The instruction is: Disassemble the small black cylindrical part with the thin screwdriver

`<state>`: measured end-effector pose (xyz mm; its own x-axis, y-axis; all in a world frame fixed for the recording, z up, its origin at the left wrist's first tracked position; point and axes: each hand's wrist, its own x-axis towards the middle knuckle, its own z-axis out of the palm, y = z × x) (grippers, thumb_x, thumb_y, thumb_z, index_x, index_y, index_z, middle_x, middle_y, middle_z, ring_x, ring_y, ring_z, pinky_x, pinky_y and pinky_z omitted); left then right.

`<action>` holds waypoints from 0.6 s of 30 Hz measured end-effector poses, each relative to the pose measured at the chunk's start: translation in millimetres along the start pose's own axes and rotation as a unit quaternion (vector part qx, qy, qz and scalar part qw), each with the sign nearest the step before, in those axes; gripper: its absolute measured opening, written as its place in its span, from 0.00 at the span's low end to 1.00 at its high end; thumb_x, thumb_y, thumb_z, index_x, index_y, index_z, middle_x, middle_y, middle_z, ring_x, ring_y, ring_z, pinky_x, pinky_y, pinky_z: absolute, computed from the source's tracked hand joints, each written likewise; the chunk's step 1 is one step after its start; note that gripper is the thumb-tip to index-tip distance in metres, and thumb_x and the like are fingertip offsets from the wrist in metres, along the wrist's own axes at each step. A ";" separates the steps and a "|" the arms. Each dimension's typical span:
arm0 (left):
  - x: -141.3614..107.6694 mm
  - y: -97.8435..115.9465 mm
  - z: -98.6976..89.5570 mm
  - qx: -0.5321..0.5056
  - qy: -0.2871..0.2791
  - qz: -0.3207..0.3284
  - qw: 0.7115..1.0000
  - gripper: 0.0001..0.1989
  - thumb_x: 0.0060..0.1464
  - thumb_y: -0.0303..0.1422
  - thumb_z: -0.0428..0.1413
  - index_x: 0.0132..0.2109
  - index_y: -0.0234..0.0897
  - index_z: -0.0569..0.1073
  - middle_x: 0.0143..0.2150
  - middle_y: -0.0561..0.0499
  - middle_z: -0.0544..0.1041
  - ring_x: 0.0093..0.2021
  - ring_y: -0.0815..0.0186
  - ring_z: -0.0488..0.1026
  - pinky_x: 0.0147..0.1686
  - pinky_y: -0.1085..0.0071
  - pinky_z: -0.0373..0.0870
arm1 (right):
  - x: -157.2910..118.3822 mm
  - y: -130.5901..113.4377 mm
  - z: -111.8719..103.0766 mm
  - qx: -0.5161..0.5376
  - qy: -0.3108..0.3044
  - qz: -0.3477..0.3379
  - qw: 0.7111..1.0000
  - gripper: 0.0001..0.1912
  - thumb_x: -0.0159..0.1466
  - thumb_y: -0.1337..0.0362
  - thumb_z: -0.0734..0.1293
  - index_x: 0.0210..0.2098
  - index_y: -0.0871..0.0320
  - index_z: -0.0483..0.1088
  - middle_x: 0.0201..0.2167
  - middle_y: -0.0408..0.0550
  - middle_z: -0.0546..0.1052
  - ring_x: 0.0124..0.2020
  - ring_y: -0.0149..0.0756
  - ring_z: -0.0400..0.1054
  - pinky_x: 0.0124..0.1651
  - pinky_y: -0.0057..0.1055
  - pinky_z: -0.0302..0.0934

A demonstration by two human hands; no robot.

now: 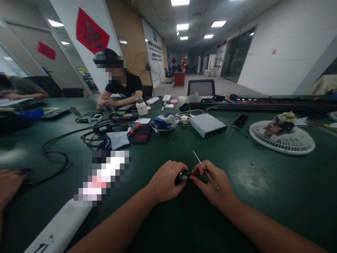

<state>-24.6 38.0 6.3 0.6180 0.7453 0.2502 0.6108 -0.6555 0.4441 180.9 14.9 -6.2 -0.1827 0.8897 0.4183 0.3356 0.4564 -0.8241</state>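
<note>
My left hand [167, 181] is wrapped around a small dark cylinder with a shiny metallic band [183, 176]; most of it is hidden in the palm. Close by on the right, my right hand [214, 181] has a thin screwdriver [212, 180] tucked across its fingers. The amber handle points down toward me and the slim shaft points up and away. Thumb and index fingertip of that hand meet at the cylinder's right end; whether they pinch a small part there is too small to tell. Both hands are just above the green tabletop [168, 228].
A white and blue cloth [164, 122] lies in a dish, left of a grey disc drive [207, 125]. A white fan grille [281, 142] is at right. Black cables [56, 153] and a long white object [61, 225] lie left. A co-worker [122, 82] sits opposite; another person's hand [10, 184] is far left.
</note>
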 end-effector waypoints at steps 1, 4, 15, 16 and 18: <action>0.1 0.3 -0.6 -0.001 0.000 0.002 1.000 0.12 0.53 0.30 0.59 0.45 0.40 0.70 0.41 0.50 0.76 0.40 0.60 0.70 0.42 0.63 0.64 | 0.0 -0.3 -0.5 -0.008 0.002 0.004 1.000 0.13 0.60 0.70 0.70 0.30 0.54 0.59 0.32 0.42 0.77 0.33 0.35 0.74 0.37 0.31 0.65; 0.1 1.4 -2.5 -0.006 0.002 0.006 1.000 0.11 0.54 0.32 0.59 0.45 0.40 0.70 0.40 0.50 0.76 0.39 0.60 0.70 0.41 0.63 0.64 | 0.0 -2.1 -1.9 -0.015 0.000 0.017 1.000 0.13 0.60 0.69 0.69 0.29 0.54 0.59 0.31 0.42 0.77 0.32 0.35 0.74 0.36 0.31 0.64; 1.2 -0.3 -2.9 -0.012 -0.004 0.037 0.999 0.10 0.56 0.28 0.57 0.46 0.40 0.71 0.41 0.51 0.77 0.41 0.61 0.72 0.45 0.63 0.63 | -3.0 2.7 -1.0 -0.045 -0.047 -0.006 0.998 0.12 0.60 0.69 0.69 0.27 0.54 0.60 0.29 0.41 0.77 0.30 0.34 0.71 0.34 0.30 0.62; 1.3 -0.4 -3.2 -0.014 -0.002 0.038 0.999 0.11 0.56 0.26 0.57 0.47 0.41 0.71 0.41 0.51 0.77 0.42 0.61 0.72 0.46 0.63 0.63 | -3.6 3.3 -0.6 -0.052 -0.045 -0.011 0.998 0.13 0.61 0.69 0.69 0.27 0.54 0.60 0.29 0.41 0.77 0.30 0.35 0.71 0.34 0.30 0.62; 1.5 -0.5 -3.5 -0.019 0.003 0.039 0.999 0.12 0.55 0.26 0.58 0.47 0.41 0.72 0.42 0.51 0.77 0.42 0.62 0.72 0.47 0.62 0.63 | -4.8 3.2 0.5 -0.066 -0.028 -0.025 0.997 0.13 0.60 0.70 0.69 0.27 0.54 0.60 0.30 0.42 0.76 0.31 0.35 0.70 0.36 0.31 0.62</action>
<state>-25.7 39.9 9.4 0.6599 0.6932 0.2896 0.5422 -0.7063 0.4551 182.3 12.1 -11.1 -0.2516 0.8653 0.4335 0.4423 0.5012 -0.7438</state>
